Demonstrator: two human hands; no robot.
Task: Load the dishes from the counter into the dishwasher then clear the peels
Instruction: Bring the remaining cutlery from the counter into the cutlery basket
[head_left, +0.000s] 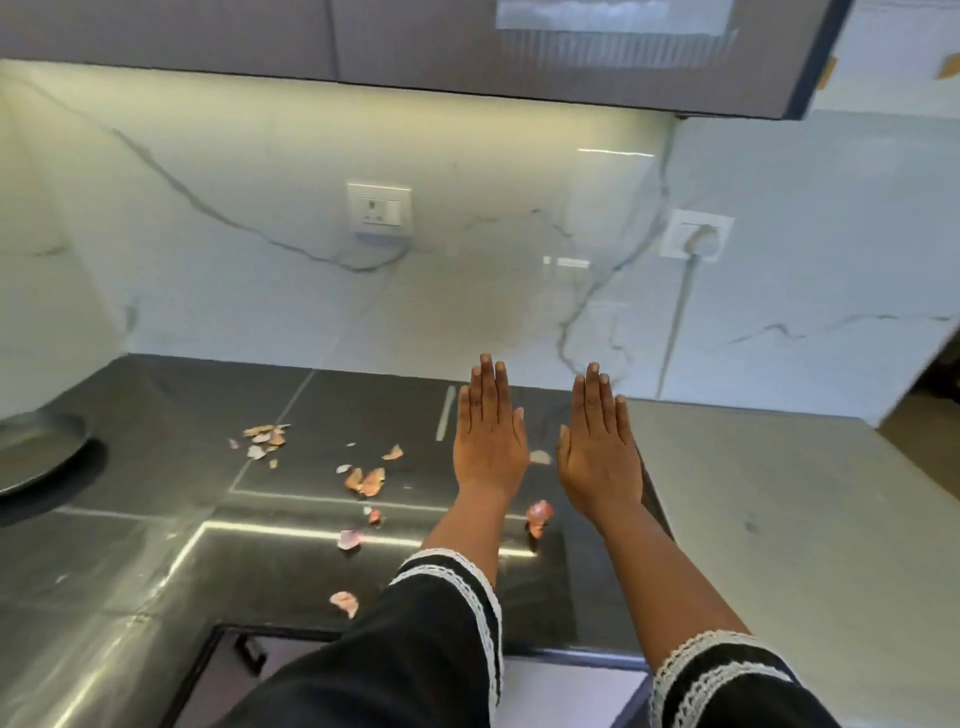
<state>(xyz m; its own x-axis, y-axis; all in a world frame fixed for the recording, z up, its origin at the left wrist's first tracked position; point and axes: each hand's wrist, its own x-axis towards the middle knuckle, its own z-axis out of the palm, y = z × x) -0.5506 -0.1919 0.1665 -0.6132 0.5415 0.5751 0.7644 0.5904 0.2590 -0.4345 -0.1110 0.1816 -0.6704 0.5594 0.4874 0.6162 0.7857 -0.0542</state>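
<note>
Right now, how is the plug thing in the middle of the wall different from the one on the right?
The middle socket has nothing plugged in, so its holes show; the right socket has a round plug in it, with a cord hanging down to the counter. The middle socket faces the camera almost straight on, while the right socket looks slanted. Both are white and sit on the same marble wall.

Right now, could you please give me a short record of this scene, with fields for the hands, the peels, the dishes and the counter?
left hand: flat, fingers straight, holding nothing, above the counter
right hand: flat, fingers straight, holding nothing
peels: scattered loose on the counter, mostly left of the hands
plate: at the far left edge, partly cut off
counter: dark and glossy
sockets: two on the marble wall
</note>
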